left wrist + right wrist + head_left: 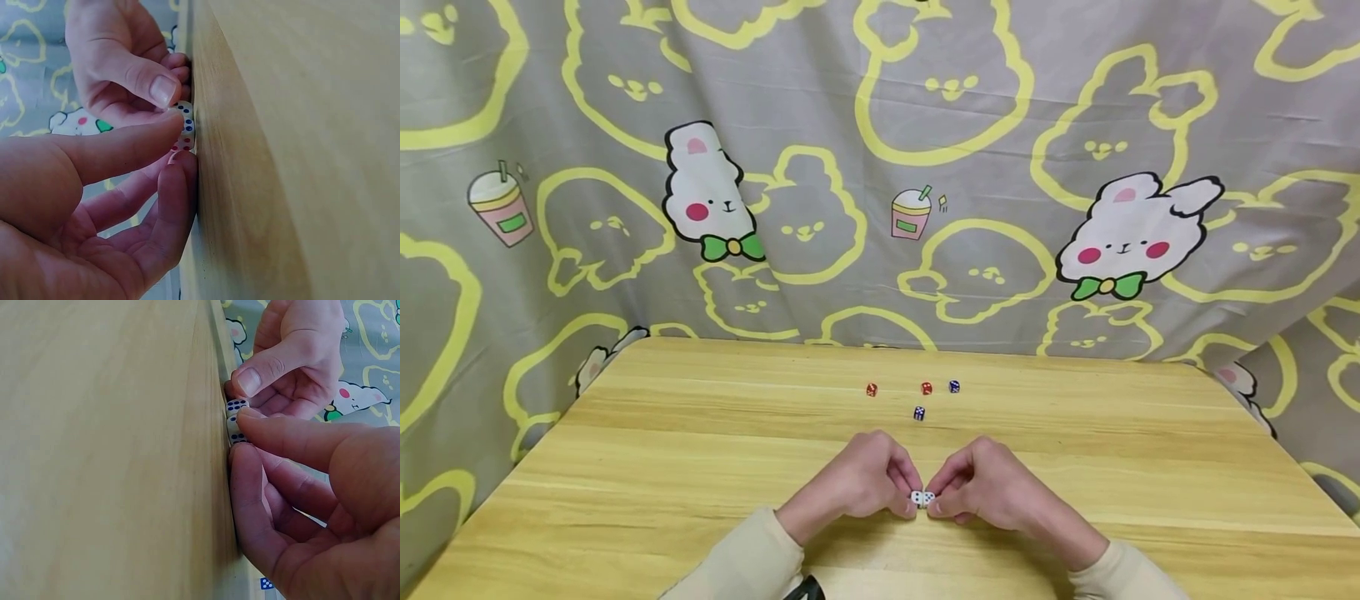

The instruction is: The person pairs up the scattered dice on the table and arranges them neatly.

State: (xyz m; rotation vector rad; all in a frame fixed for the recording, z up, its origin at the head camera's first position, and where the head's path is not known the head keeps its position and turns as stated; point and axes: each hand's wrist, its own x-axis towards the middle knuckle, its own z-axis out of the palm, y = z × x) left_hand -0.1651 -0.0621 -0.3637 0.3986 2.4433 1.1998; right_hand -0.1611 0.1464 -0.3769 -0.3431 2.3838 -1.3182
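Observation:
Two white dice sit side by side at the table's near middle, close against each other in the head view. My left hand [867,479] pinches the left white die [917,498] between thumb and fingertips. The right white die [929,497] is pinched the same way by my right hand [996,487]. In the right wrist view, dark blue pips show on the left die [237,405] and on the right die [235,430], down at the tabletop. Thumbs and fingertips cover part of both dice.
Beyond the hands lie a red die [872,389], a second red die [927,388], a blue die [954,387] and a nearer blue die [919,413]. The wooden table [700,417] ends at a patterned curtain [820,100] behind it.

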